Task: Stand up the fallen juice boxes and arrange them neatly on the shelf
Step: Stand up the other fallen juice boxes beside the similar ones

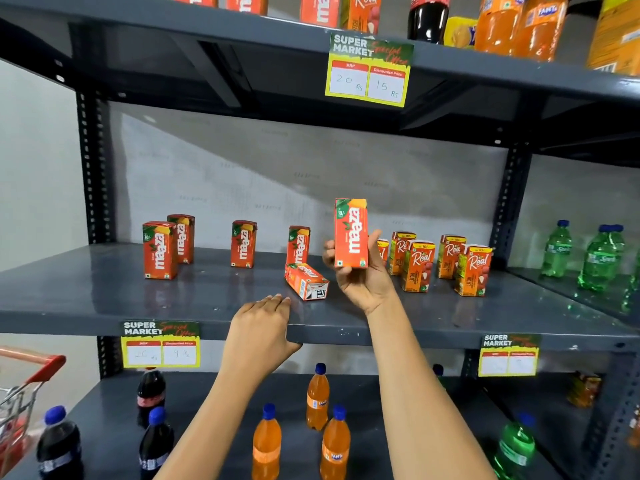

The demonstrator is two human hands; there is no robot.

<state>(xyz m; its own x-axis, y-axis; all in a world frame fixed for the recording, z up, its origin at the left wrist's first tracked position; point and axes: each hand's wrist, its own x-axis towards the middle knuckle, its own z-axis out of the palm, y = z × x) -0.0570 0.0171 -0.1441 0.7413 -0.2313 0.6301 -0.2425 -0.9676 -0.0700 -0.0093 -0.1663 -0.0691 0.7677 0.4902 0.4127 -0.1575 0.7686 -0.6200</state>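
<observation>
My right hand grips a red Maaza juice box upright, lifted above the grey middle shelf. Just left of it a fallen Maaza box lies on its side on the shelf. My left hand rests flat on the shelf's front edge, fingers together, holding nothing. Behind the fallen box one Maaza box stands upright; another stands further left, and a pair stands at the far left. Several upright orange Real juice boxes cluster to the right of my right hand.
Green soda bottles stand on the adjoining shelf at the right. Orange Fanta bottles and dark cola bottles fill the lower shelf. Price tags hang from the shelf edges. A red-handled shopping cart is at the lower left.
</observation>
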